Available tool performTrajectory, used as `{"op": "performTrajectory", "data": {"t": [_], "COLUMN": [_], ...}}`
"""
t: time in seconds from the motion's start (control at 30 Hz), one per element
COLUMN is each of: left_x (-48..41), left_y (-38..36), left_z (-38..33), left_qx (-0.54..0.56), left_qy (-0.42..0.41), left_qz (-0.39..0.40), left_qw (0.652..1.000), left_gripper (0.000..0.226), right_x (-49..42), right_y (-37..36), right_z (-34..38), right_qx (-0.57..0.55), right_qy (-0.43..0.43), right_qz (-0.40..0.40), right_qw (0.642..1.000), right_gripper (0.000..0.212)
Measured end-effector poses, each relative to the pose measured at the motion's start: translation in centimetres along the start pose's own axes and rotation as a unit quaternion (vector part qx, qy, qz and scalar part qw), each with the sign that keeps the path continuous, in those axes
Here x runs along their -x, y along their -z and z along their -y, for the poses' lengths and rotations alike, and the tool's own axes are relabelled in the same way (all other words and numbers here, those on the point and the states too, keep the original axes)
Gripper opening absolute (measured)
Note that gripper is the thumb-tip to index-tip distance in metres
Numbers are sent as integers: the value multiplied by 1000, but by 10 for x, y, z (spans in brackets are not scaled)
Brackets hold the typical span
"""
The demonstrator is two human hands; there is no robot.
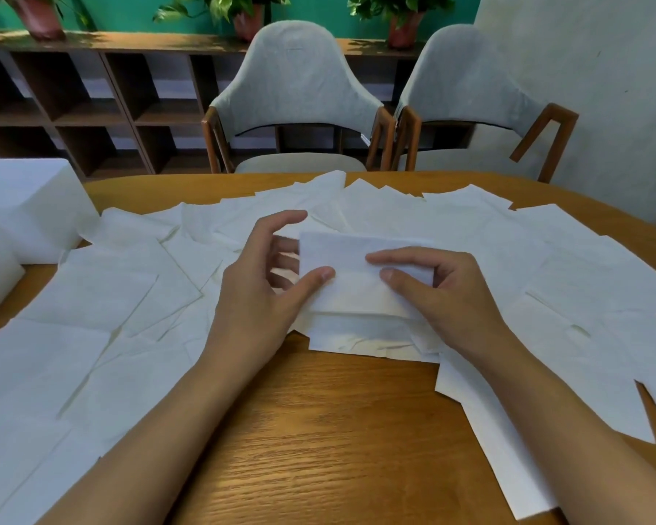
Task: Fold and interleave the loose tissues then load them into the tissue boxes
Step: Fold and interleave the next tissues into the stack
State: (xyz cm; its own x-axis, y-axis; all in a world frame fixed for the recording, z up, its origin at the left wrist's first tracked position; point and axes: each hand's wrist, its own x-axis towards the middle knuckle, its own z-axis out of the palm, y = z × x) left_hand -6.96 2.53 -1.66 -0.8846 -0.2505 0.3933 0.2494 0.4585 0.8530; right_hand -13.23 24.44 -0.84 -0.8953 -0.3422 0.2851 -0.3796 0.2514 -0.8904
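Tissues (pixel 103 297) lie loose and overlapping across the table (pixel 319 430), spread from its left edge to its right edge and back almost to the far edge. At the far-left corner stand two white blocks (pixel 27 206), one just in front of the other; whether they are boxes or stacked paper I cannot tell. The left hand (pixel 258 286) reaches in from the near edge with a straight wrist. Its thumb lies on the front of the folded tissue (pixel 356 255) and its lower fingers curl behind the left end, so it pinches that end, while the forefinger arches free above. The folded tissue sits over the middle of the table, long edges running left to right, just above a small pile of folded sheets (pixel 360 339); whether it touches that pile I cannot tell. The right hand (pixel 447 293) grips the right end, forefinger and thumb on the front and the other fingers curled under. Bare wood shows in a wedge between the forearms at the near edge and in a thin strip along the far edge. Beyond the far edge two grey chairs (pixel 300 89) stand close to the table.
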Motion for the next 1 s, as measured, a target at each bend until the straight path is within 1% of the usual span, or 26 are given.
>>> {"op": "performTrajectory", "data": {"t": [0.07, 0.17, 0.23, 0.27, 0.33, 0.43, 0.47, 0.6, 0.67, 0.8, 0.87, 0.97, 1.0], "left_x": [1, 3, 4, 4, 4, 5, 6, 7, 6, 5, 4, 3, 4], "left_y": [0, -1, -3, -4, -7, -10, -11, -12, -11, -10, -7, -7, -8], "left_z": [4, 14, 22, 23, 23, 23, 22, 18, 17, 14, 15, 19, 20], "left_qx": [-81, -169, -218, -228, -233, -231, -220, -135, -106, -77, -87, -170, -182], "left_qy": [-60, -147, -162, -159, -161, -186, -183, -103, -62, -17, -37, -119, -132], "left_qz": [22, 135, 196, 206, 203, 200, 206, 217, 219, 210, 200, 229, 237], "left_qw": [995, 965, 942, 938, 937, 934, 936, 961, 968, 974, 975, 951, 945], "left_gripper": [61, 43, 48, 51, 50, 33, 28, 15, 9, 12, 12, 11, 12], "right_x": [-4, -9, -9, -9, -9, -10, -10, -9, -9, -9, -9, -8, -8], "right_y": [6, 12, 12, 11, 11, 11, 10, 10, 8, 6, 6, 5, 5], "right_z": [-3, -8, -10, -10, -10, -11, -12, -13, -13, -15, -14, -14, -14], "right_qx": [6, 19, 32, 35, 33, 37, 41, 44, 43, 45, 47, 50, 52], "right_qy": [-1, -15, -20, -20, -16, -12, -11, -9, -11, -15, -11, -9, -9], "right_qz": [-57, -93, -95, -96, -98, -95, -92, -86, -78, -66, -62, -56, -54], "right_qw": [998, 995, 995, 995, 994, 995, 995, 995, 996, 997, 997, 997, 997], "right_gripper": [25, 24, 23, 23, 22, 22, 22, 23, 23, 24, 25, 26, 26]}}
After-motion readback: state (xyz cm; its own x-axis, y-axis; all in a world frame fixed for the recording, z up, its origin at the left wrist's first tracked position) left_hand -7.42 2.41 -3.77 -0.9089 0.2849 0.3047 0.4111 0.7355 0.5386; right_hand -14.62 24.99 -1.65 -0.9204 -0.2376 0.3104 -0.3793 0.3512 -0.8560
